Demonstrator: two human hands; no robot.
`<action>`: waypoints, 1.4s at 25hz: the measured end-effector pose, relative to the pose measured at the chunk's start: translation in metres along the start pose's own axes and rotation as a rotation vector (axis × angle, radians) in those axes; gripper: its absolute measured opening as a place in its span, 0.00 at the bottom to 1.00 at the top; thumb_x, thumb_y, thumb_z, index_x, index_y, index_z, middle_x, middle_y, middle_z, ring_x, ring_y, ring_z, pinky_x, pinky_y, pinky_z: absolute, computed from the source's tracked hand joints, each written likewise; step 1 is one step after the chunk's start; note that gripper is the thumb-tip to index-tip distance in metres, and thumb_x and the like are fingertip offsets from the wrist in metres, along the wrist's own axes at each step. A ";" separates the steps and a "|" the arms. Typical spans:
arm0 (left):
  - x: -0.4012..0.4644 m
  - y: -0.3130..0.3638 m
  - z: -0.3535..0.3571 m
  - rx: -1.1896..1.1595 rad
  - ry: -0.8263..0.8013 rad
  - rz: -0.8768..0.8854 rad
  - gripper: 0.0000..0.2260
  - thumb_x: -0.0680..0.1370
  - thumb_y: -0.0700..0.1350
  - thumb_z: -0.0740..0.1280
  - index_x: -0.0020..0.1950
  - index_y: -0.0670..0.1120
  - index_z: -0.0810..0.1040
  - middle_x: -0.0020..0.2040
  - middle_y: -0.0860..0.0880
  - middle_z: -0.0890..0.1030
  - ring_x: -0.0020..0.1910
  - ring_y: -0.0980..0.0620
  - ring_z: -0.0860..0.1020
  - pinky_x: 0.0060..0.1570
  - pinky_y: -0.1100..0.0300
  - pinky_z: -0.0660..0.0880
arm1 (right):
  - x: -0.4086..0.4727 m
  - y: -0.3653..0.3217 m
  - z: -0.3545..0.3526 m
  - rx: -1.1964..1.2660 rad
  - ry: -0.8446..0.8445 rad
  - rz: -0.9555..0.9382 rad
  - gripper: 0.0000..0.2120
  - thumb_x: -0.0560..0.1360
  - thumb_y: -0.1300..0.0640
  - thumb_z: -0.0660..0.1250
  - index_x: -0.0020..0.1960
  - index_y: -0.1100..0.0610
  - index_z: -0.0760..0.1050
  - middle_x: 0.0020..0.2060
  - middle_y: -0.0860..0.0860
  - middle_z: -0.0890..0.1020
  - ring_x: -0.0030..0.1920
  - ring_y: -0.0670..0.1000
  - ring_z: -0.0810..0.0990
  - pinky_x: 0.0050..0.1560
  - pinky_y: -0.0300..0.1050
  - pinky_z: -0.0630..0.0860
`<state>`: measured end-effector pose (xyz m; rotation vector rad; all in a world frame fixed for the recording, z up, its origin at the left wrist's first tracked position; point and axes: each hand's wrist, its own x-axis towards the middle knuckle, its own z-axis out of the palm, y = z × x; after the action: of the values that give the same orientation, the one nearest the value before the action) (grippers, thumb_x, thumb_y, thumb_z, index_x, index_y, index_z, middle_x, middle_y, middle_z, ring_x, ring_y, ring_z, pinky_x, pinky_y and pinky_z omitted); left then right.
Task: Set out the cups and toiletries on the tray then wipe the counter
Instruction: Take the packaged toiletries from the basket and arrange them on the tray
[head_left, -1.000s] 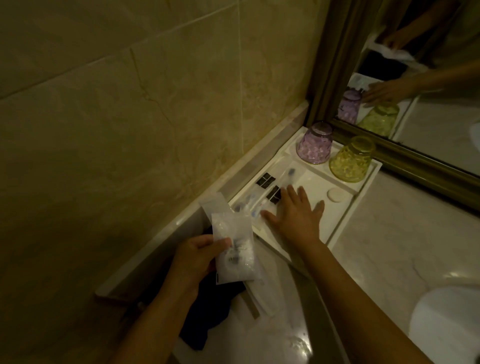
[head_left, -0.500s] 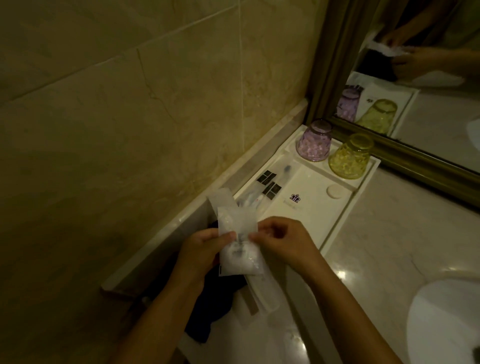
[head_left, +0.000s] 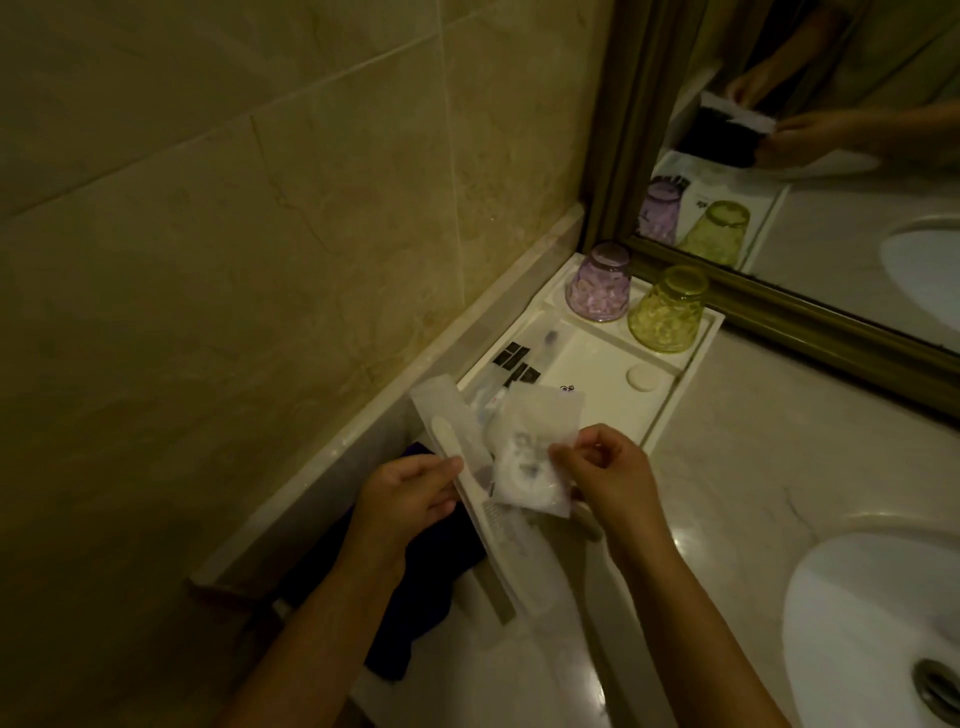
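A white tray (head_left: 691, 358) sits on the pale stone counter (head_left: 753, 467), pushed into the corner where the tiled wall (head_left: 260, 234) meets the gold-framed mirror (head_left: 831, 156). At the tray's far end two cups stand upside down side by side: a purple cup (head_left: 600, 283) nearer the wall and a yellow cup (head_left: 667, 310) just beside it. A small round white piece (head_left: 643, 376) lies on the tray's right side, and clear wrapped packets with black labels (head_left: 519, 364) lie along its left edge. In front of the tray, both hands are at work above the counter. The left hand (head_left: 410, 499) grips a long white comb in a clear wrapper (head_left: 483, 499), fingers curled round it, with a dark cloth (head_left: 415, 587) bunched under the same hand and hanging down past the wrist. The right hand (head_left: 608, 467) pinches the upper right edge of a clear plastic sachet (head_left: 535, 457) with something white inside; the sachet is held over the tray's near left corner and covers part of the packets and of a small dark logo there. The comb wrapper crosses in front of the tray's near corner as well. A white basin (head_left: 857, 623) with its drain (head_left: 935, 686) fills the lower right, and the mirror shows the cups, hands and cloth again.
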<state>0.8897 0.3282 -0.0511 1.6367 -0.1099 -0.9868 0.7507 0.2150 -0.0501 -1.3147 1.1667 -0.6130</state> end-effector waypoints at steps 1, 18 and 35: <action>0.001 0.000 -0.001 0.031 0.025 0.014 0.03 0.72 0.42 0.71 0.38 0.45 0.82 0.32 0.50 0.84 0.33 0.55 0.82 0.32 0.66 0.77 | -0.002 -0.003 -0.005 -0.065 0.053 -0.110 0.06 0.70 0.61 0.70 0.37 0.56 0.74 0.36 0.57 0.82 0.40 0.55 0.81 0.42 0.52 0.81; -0.005 0.000 0.003 0.071 -0.396 0.057 0.12 0.64 0.54 0.72 0.43 0.51 0.85 0.42 0.49 0.86 0.42 0.54 0.84 0.37 0.67 0.77 | -0.009 -0.007 -0.010 -0.162 -0.435 -0.006 0.06 0.69 0.56 0.72 0.44 0.46 0.80 0.34 0.40 0.83 0.36 0.38 0.81 0.36 0.31 0.77; 0.005 -0.001 -0.003 0.092 -0.305 -0.006 0.07 0.73 0.45 0.69 0.38 0.50 0.85 0.39 0.49 0.86 0.38 0.56 0.83 0.33 0.67 0.77 | 0.040 0.026 -0.039 -0.995 0.283 -0.262 0.35 0.66 0.47 0.73 0.69 0.50 0.62 0.50 0.56 0.79 0.50 0.59 0.77 0.43 0.49 0.72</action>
<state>0.8948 0.3282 -0.0550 1.5594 -0.3609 -1.2461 0.7236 0.1691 -0.0807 -2.2994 1.6362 -0.4038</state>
